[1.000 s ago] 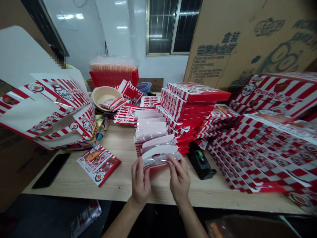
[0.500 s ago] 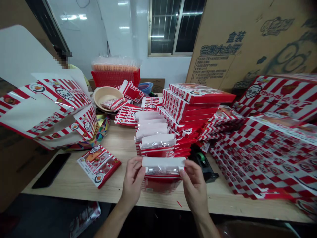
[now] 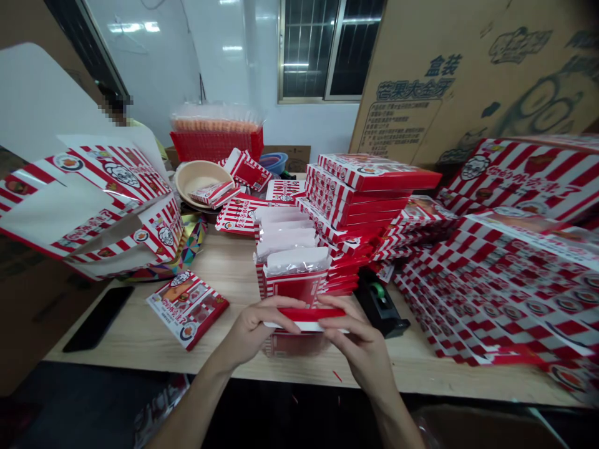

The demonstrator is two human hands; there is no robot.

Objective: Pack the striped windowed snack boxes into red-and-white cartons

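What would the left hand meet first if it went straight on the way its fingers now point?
The left hand already touches it: the red flap of the striped paper box. Straight past that flap lie the right hand's fingers, though depth is hard to judge from this view.

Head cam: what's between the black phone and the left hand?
A flat red-and-white striped box lies between the phone and left hand, head view.

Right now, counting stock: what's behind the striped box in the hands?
Open striped boxes holding foil pouches; left hand and right hand hide most of the held box.
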